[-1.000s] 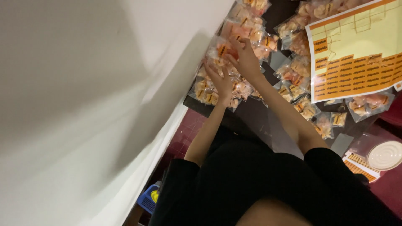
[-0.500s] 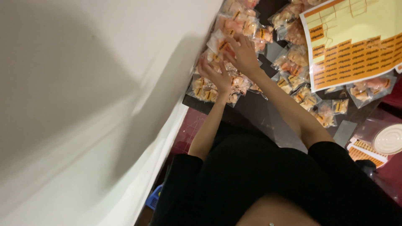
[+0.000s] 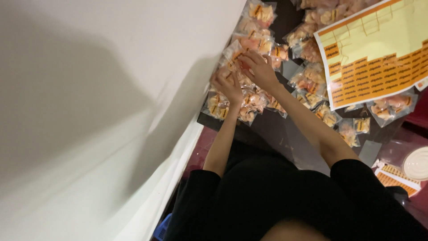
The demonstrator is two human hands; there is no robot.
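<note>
Torso: my black sleeves [image 3: 267, 196] fill the near edge at 6 o'clock; both forearms run up toward 12 o'clock.
Left hand: my left hand [image 3: 228, 85] rests on the packets by the white wall; fingers curled over a small clear packet [image 3: 233, 57], though whether they pinch it I cannot tell.
Right hand: my right hand [image 3: 261, 69] lies just beside the left, toward 1 o'clock, fingertips grasping the same small clear packet from above.
Packet in hand: clear film, pale orange pieces inside, an orange sticker on its face; it lies on top of the heap, touching its neighbours.
Done, as judged: the packets near my wrists [image 3: 240, 105] at 7 o'clock of the hands each show an orange sticker, so that stretch looks finished.
Left, as judged: many packets [image 3: 312, 82] spread toward 3 o'clock; sticker state there is too small to tell.
Sticker sheet: large yellow sheet [image 3: 379, 49] at 2 o'clock, upper rows bare, lower rows set with orange stickers; roughly half used, by my estimate.
Small strips: orange-and-white label strips [image 3: 397, 175] at 4 o'clock, beside a round white lid [image 3: 417, 163].
Table: dark surface [image 3: 276, 129] under everything.
Far heap: more packets [image 3: 261, 13] at 12 o'clock along the wall.
Wall: white panel [image 3: 89, 111], whole 9 o'clock side.
</note>
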